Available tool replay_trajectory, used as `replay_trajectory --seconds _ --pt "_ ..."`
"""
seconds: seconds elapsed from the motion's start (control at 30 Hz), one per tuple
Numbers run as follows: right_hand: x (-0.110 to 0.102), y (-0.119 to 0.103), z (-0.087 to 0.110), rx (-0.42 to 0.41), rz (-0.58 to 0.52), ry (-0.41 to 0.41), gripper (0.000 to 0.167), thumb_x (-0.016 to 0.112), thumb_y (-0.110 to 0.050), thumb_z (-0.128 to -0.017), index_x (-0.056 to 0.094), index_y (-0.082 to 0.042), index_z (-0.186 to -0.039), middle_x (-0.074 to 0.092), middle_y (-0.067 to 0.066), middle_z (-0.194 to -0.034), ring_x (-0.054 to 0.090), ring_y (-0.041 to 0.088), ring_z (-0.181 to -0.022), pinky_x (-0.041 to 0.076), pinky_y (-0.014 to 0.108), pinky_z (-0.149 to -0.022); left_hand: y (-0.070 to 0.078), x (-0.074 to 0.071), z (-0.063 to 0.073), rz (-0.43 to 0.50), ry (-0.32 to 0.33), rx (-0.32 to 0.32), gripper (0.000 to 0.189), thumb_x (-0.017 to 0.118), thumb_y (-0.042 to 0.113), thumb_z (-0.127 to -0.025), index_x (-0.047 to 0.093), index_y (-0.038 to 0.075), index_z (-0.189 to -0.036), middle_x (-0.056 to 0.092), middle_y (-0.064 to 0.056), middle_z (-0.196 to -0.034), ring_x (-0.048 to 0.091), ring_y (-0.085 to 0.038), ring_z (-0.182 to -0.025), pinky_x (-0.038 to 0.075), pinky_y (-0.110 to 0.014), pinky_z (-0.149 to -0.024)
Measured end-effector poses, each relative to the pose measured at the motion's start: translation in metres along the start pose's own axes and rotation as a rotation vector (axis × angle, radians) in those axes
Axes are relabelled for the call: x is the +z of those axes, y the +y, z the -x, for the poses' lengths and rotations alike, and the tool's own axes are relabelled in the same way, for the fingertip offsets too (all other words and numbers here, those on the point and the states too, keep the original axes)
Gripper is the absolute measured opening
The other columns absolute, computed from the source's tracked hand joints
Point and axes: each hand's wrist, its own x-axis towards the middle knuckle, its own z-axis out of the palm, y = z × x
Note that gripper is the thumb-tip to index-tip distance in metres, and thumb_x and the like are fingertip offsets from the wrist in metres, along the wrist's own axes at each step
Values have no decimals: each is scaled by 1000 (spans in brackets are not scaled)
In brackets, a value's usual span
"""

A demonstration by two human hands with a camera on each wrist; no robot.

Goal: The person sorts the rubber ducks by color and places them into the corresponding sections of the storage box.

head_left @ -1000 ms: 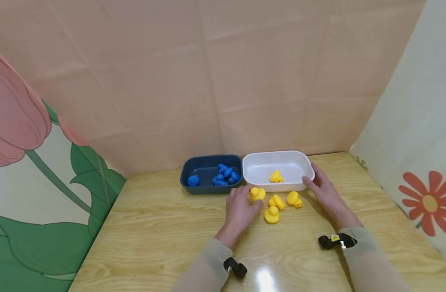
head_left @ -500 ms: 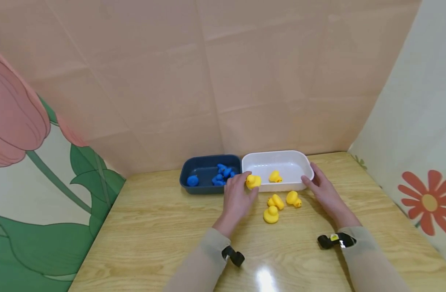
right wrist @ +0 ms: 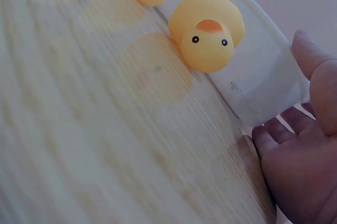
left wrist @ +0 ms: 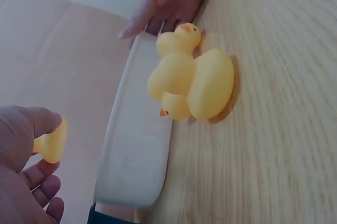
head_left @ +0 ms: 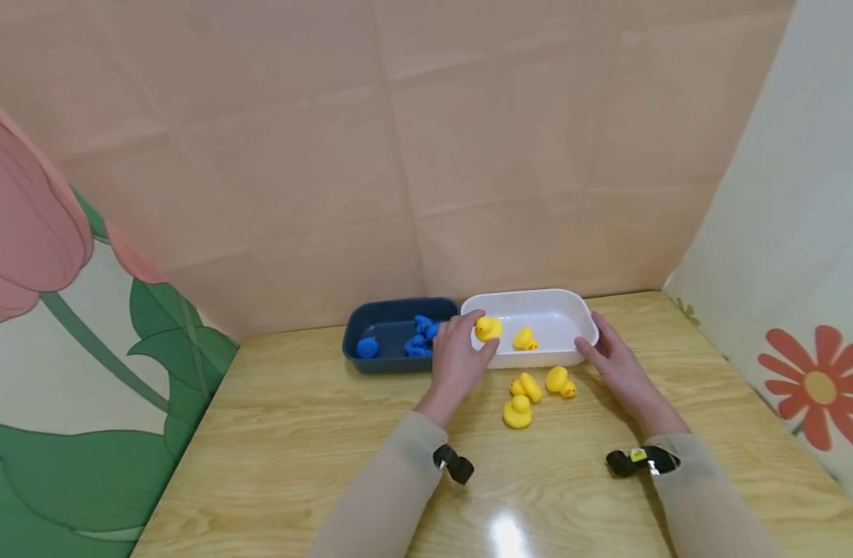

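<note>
My left hand [head_left: 460, 358] pinches a yellow rubber duck [head_left: 488, 328] above the left end of a white bin [head_left: 559, 308]. In the left wrist view that duck [left wrist: 54, 142] shows between thumb and fingers. Another yellow duck [head_left: 525, 339] lies inside the bin. At the bin's right end my right hand [head_left: 618, 368] grips it, thumb at the rim and fingers round the end wall [right wrist: 274, 100]. Three more yellow ducks sit on the table in front: one tipped over [head_left: 526, 387], one upright [head_left: 517, 412] and one on its side [head_left: 561, 382].
A dark blue bin [head_left: 371, 314] stands against the white bin's left end, holding several blue toys [head_left: 419, 345]. Both bins stand at the back of the wooden table [head_left: 294, 434], close to a pinkish backdrop [head_left: 315, 194].
My left hand has lifted the yellow duck from in front of the white bin up over its front rim. The right hand keeps its grip on the bin's right end.
</note>
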Motion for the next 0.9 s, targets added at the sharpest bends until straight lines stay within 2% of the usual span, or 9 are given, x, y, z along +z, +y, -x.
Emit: replay_trajectory --seconds 0.33,0.6,0.9 --pt "3 -2 0 -12 -7 -4 103 56 -69 -108 -8 -28 -178 -2 12 -184 9 46 -167 17 69 -129 2 5 -14 -9 5 -16 53 86 37 -100 69 23 -149 72 0 -133 59 -26 -124 48 -43 -110" --pt "4 -4 1 -3 23 5 106 55 -73 -106 -7 -26 -178 -1 12 -184 10 45 -167 18 68 -129 0 11 -22 6 9 -53 54 87 37 -99 69 23 -148 72 2 -132 59 -24 -122 49 -41 -106" --pt "5 -1 0 -7 21 5 103 54 -71 -107 -7 -27 -178 -1 13 -184 9 46 -167 18 68 -129 -2 14 -30 -18 12 -55 55 88 40 -98 70 23 -148 73 1 -129 60 -25 -120 49 -43 -104"
